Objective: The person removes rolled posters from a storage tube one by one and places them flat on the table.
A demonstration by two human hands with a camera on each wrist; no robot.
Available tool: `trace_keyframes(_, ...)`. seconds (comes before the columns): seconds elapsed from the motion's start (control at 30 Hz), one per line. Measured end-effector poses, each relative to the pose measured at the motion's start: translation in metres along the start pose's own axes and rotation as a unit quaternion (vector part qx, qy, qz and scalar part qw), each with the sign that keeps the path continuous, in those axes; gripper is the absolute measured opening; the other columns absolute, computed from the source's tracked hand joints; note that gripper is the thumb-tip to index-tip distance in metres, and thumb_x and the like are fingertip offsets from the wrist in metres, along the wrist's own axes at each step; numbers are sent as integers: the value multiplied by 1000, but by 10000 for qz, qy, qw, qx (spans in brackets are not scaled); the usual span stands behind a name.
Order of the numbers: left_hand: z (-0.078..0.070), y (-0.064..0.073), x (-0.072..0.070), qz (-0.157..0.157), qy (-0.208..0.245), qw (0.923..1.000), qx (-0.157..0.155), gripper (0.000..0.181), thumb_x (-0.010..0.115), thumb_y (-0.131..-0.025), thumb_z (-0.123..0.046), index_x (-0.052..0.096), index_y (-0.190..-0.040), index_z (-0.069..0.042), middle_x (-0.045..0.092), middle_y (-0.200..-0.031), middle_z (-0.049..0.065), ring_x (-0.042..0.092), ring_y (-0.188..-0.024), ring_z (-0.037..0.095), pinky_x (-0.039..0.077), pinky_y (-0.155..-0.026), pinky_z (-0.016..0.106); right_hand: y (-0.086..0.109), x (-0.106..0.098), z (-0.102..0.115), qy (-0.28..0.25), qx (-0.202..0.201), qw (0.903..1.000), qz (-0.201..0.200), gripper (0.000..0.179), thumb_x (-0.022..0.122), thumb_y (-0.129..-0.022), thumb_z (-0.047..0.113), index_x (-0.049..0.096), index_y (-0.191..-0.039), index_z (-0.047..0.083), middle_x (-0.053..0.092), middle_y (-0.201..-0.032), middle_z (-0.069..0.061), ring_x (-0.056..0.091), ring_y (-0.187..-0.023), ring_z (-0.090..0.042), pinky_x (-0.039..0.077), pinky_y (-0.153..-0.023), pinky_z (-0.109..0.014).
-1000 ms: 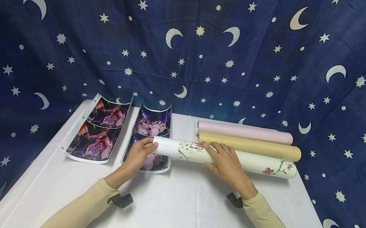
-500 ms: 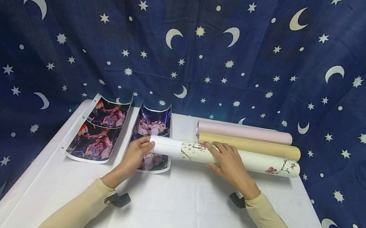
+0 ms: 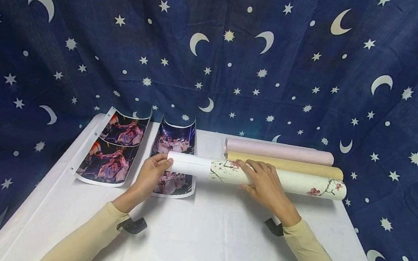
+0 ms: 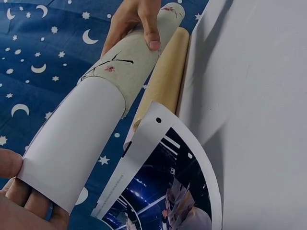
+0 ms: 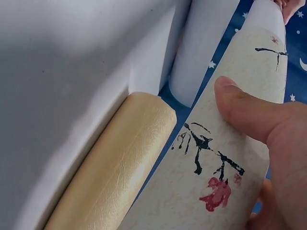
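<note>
My left hand (image 3: 148, 176) pinches the outer end of a rolled white paper sheet (image 3: 189, 164), thumb on top. The rolled sheet sticks out of the left end of a cream wallpaper roll (image 3: 309, 185) printed with red blossoms and dark branches. My right hand (image 3: 266, 186) grips that roll around its middle, thumb on the near side. In the left wrist view, the white sheet (image 4: 76, 139) forms a wide tube whose far part is hidden inside the blossom roll (image 4: 122, 64). Both are held level, over the table's right half and the prints.
Behind the blossom roll lie a yellow roll (image 3: 305, 168) and a pink roll (image 3: 280, 152). Two curled printed sheets stand at left: one photo sheet (image 3: 110, 158) farther left, another photo sheet (image 3: 175, 139) partly behind the white paper. A starry curtain (image 3: 224, 63) hangs behind the white table (image 3: 196, 241).
My left hand has moved left and slightly up with the white paper, while the right hand shifted right with the blossom roll. More white paper now shows outside the roll.
</note>
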State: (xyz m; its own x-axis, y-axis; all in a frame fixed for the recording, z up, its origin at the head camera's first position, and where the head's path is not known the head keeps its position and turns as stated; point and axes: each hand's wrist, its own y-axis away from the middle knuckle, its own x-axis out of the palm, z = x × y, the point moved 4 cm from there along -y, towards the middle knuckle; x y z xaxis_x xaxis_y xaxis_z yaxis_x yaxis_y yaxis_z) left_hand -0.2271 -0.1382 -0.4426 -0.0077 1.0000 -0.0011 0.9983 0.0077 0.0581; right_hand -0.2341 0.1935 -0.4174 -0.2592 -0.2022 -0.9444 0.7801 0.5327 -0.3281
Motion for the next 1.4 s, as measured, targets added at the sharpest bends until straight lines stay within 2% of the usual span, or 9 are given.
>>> trace_keyframes(0.2,-2,-2,-3,-33,8,10000,40,29,53,-100,-14,57,-121,6,74,-108,9,62,-96,3,43,-92,24,0,-2,-3,55,34,10000,-21,77,79,-80,39,43,-147,27,58,-136,-12,55,-120,-36,41,-98,-57)
trace_keyframes(0.53,-6,-3,-13,-74,129,9997,189,29,53,-101,-15,56,-120,7,74,-97,-3,62,-96,4,40,-97,23,2,-4,-10,92,33,9999,-120,77,79,-80,40,44,-147,26,58,-134,-14,55,-120,-37,41,-99,-58)
trace_keyframes(0.77,-5,-4,-20,-125,97,9998,136,30,52,-101,-16,56,-122,5,71,-92,-11,58,-94,5,42,-91,24,4,-6,-13,138,21,9998,-158,77,79,-80,40,44,-147,24,58,-134,-16,56,-119,-39,41,-99,-60)
trace_keyframes(0.93,-6,-5,-25,-169,154,9996,185,33,52,-102,-18,55,-125,6,73,-94,-9,60,-101,4,37,-102,26,5,-8,-17,137,52,9998,-158,77,78,-80,40,44,-147,24,58,-134,-16,56,-120,-40,41,-99,-60)
trace_keyframes(1.03,-6,-5,-28,-210,206,9994,195,34,52,-102,-18,55,-126,6,72,-96,-10,60,-101,4,39,-102,25,6,-9,-19,125,61,9998,-162,77,79,-80,39,44,-147,23,58,-135,-16,56,-120,-40,41,-100,-60)
trace_keyframes(1.23,-7,-4,-34,-285,298,9990,183,37,50,-103,-17,51,-131,8,70,-96,-12,61,-99,1,42,-97,16,10,-10,-22,105,105,9998,-140,79,80,-78,38,44,-147,21,57,-136,-17,55,-121,-40,40,-99,-61)
trace_keyframes(1.4,-9,-2,-37,-366,359,9985,168,36,50,-103,-15,52,-130,8,70,-94,-15,61,-98,0,42,-96,16,12,-11,-24,104,126,9998,-140,79,80,-79,38,44,-147,22,57,-135,-17,55,-120,-41,40,-100,-61)
